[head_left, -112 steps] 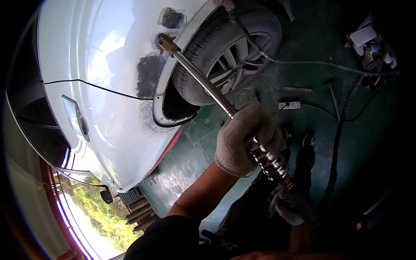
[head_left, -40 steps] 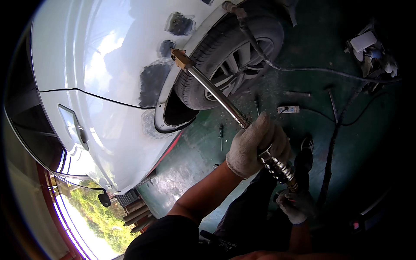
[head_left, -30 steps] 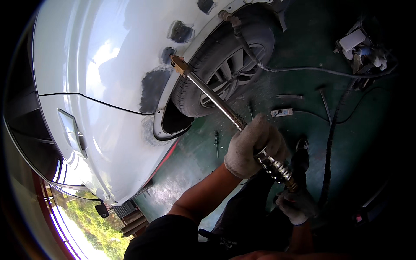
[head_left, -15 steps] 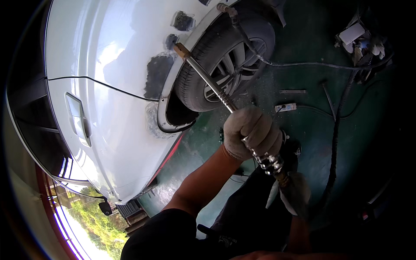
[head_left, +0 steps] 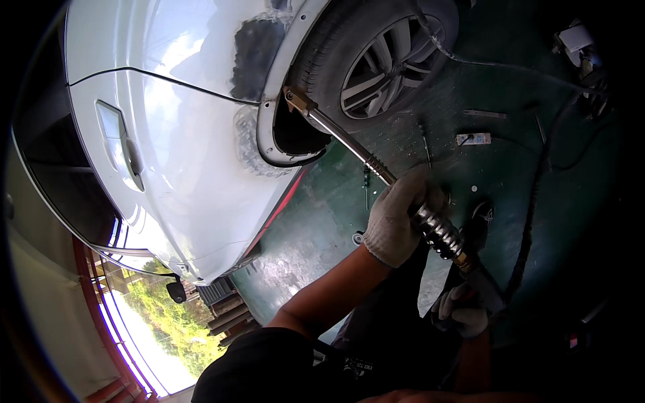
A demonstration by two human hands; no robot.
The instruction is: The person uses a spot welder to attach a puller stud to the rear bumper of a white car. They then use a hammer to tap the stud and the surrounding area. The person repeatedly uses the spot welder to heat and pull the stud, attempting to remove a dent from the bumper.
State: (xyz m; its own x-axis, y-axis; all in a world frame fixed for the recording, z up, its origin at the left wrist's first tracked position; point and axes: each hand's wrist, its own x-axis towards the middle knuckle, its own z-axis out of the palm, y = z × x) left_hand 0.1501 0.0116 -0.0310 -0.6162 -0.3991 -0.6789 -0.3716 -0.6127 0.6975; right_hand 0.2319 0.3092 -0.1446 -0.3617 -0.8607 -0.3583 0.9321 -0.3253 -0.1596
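My left hand (head_left: 402, 218), in a pale work glove, is wrapped round the shaft of a long metal slide hammer (head_left: 353, 144). The tool's copper-coloured head (head_left: 298, 99) is at the inner edge of a wheel arch (head_left: 267, 134) on a white car (head_left: 181, 141); whether they touch I cannot tell. Below my left hand are shiny ribbed metal, a brass joint and a dark handle (head_left: 485, 287). My gloved right hand (head_left: 462, 310) has its fingers curled at that handle, partly in shadow. Dark grey sanded patches (head_left: 258, 57) mark the white paint near the arch.
The car's wheel (head_left: 386, 67) stands beside the tool's head. A thick dark cable (head_left: 531, 221) runs down the right side. On the green floor (head_left: 295, 248) lie a power strip (head_left: 474, 139) and a flat metal bar (head_left: 485, 114). Assorted items (head_left: 579, 47) are heaped at far right.
The tool's head has moved from beside a sanded patch down along the arch edge to its lower opening. Both hands have shifted right in view, and the view itself has shifted.
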